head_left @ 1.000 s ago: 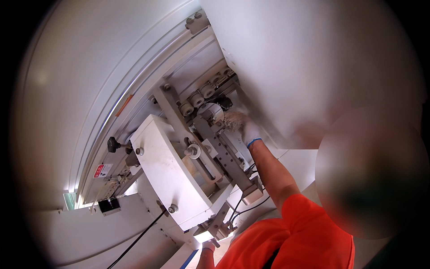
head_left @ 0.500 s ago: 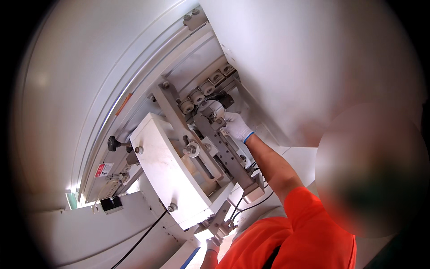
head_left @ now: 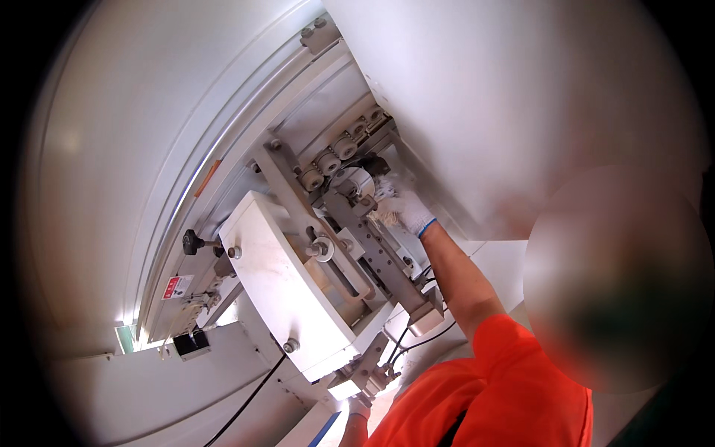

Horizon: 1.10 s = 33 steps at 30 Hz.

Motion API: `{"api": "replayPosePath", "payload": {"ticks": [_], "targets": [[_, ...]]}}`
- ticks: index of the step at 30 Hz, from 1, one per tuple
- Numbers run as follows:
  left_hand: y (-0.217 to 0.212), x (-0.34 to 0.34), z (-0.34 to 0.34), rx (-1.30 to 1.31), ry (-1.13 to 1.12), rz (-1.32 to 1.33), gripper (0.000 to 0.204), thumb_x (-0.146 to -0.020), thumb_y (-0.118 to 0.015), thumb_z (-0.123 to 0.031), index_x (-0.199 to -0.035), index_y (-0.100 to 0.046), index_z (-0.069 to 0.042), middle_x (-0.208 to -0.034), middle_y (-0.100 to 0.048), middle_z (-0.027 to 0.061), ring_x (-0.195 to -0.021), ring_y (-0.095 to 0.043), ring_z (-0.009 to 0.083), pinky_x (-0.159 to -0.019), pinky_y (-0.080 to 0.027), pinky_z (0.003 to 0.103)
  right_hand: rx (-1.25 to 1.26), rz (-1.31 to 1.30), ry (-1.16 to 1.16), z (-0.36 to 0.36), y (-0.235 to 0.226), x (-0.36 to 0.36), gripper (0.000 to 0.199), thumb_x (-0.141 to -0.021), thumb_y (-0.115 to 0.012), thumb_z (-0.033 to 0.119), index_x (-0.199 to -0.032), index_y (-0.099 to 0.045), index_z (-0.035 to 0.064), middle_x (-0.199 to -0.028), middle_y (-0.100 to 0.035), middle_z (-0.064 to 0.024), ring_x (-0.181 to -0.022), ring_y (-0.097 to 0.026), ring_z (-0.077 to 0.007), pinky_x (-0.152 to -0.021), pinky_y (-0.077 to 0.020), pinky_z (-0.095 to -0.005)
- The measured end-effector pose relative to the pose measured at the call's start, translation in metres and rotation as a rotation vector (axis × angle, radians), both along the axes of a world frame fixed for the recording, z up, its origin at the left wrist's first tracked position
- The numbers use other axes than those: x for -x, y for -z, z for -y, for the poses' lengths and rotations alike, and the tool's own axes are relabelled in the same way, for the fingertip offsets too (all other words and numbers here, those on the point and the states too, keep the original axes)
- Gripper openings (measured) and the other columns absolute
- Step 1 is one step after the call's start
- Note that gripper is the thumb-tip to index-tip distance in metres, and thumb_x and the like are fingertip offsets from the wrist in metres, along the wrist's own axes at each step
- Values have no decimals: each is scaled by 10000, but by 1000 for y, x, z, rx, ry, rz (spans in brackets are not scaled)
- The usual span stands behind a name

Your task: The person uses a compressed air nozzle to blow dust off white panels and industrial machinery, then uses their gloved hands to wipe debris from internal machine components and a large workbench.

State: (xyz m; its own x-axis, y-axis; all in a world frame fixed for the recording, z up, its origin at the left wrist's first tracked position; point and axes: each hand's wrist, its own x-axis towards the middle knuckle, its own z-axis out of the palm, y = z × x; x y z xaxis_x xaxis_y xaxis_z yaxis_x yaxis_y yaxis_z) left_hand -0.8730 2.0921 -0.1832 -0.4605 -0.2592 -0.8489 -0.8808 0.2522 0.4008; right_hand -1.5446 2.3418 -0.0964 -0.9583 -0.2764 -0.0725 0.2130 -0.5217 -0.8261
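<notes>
My right hand, in a white glove with a blue cuff, is beside a round metal disc at the upper end of a dark metal bar. Its fingers are bent around a pale, frayed-looking clump, blurred and too unclear to name. Low in the picture, my left hand, gloved too, is at a metal bracket below a white box-shaped housing. The bracket hides most of its fingers.
A row of several rollers runs beyond the disc. A slotted arm crosses the housing. To the left stand a black knob and a curved rail. A large white panel borders my right arm. Black cables hang below the bar.
My right hand has shifted a little to the right, away from the disc, and its fingers are now blurred. My left hand stays at the bracket. The whole view has shifted slightly.
</notes>
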Motion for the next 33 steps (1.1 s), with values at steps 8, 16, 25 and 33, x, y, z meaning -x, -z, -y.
{"api": "replayPosePath", "payload": {"ticks": [8,16,25,33], "targets": [[-24,15,-20,-14,-350,20,441,-999,-548,-311,-1230,-621,58,-1110,-686,180,-846,-722,308,-677,-567,390,-144,-47,-363,-6,-21,-2,351,-840,-739,16,-1184,-669,-3,-1090,-701,-40,-1013,-628,-127,-918,-502,-293],[-8,6,-2,59,-110,-89,309,-985,-567,-256,-1114,-663,8,-1057,-707,170,-784,-720,298,-655,-557,368,561,478,214,-9,15,-14,214,-948,-647,98,-1138,-679,5,-1048,-702,-58,-944,-656,-187,-870,-528,-338],[20,-24,7,576,600,-345,273,-949,-589,-287,-961,-727,-52,-990,-749,109,-788,-710,297,-775,-536,386,21,-35,-252,5,-19,-4,400,-774,-774,7,-1160,-670,-2,-1128,-682,-35,-1065,-585,-130,-978,-466,-315],[-43,33,-26,-46,-653,17,389,-950,-686,-258,-1109,-630,93,-974,-683,153,-715,-698,244,-553,-544,356,-252,-75,-465,-14,-36,8,438,-858,-713,28,-1287,-630,9,-1087,-699,-54,-958,-628,-129,-874,-526,-297]]}}
